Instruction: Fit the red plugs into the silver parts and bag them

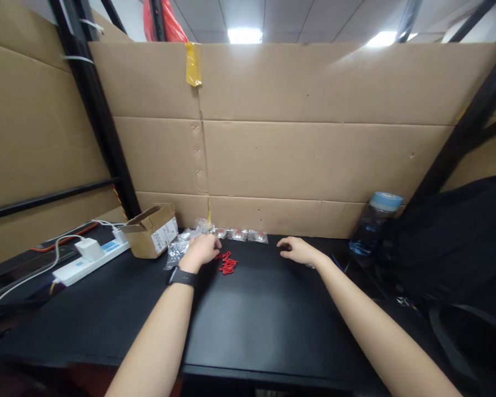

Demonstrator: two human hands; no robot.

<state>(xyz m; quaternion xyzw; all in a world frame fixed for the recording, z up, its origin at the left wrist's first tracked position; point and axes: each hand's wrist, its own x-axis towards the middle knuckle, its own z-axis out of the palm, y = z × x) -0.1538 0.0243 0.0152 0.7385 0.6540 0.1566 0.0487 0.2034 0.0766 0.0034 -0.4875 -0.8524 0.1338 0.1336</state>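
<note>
Three clear packets [238, 235] with red contents: seeing at rear of desk [252, 309]. Locating red tangle [228, 266] on desk, just beside left grip [203, 248], well apart from right grip [300, 250]. Noting latter released, fingers parted; not managing to tell left grip's state.

Cannot read the white paper label [164, 235] or see clearly into the small transparent plastic packets [238, 235]. Cannot see the whole crumpled clear plastic [178, 247] behind the bare left hand [202, 251], nor follow the black fabric bag [450, 242] beyond the right edge.
</note>
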